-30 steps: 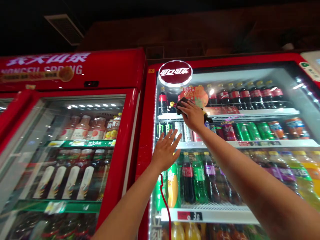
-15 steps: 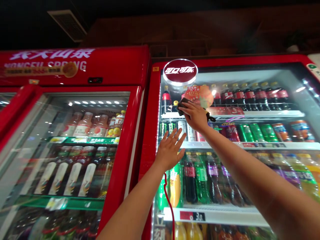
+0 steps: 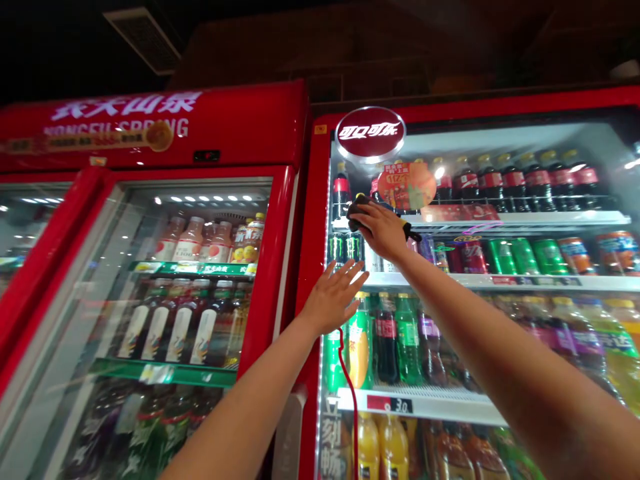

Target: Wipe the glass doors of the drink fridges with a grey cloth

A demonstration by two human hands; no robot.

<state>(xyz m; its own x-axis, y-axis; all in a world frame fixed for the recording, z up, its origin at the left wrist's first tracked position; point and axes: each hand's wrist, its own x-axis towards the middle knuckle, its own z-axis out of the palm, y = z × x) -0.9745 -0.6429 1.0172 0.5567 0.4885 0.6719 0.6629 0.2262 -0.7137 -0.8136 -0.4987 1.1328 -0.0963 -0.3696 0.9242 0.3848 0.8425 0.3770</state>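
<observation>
Under my right hand (image 3: 383, 230) is a dark cleaning cloth (image 3: 357, 217), pressed against the glass door of the right drinks fridge (image 3: 314, 280). Its dark end pokes out past the other side of my palm. Lower and to the left, my left hand (image 3: 331, 297) has its fingers spread, holding nothing, near the door's left edge; whether it touches the glass I cannot tell. An orange promotional sticker (image 3: 407, 187) is on the glass just above my right hand. A round lit Coca-Cola sign (image 3: 371, 135) tops the door.
Behind the glass, shelves carry cola bottles (image 3: 515, 180), green cans (image 3: 523, 257) and larger bottles. A red cord-like line (image 3: 354, 400) runs down the door. Another red fridge (image 3: 277, 260) stands at left. A ceiling vent (image 3: 143, 40) is overhead.
My right hand has slid the cloth a little left and down, away from the sticker. My left hand stays spread, slightly more tilted. The view has turned slightly left.
</observation>
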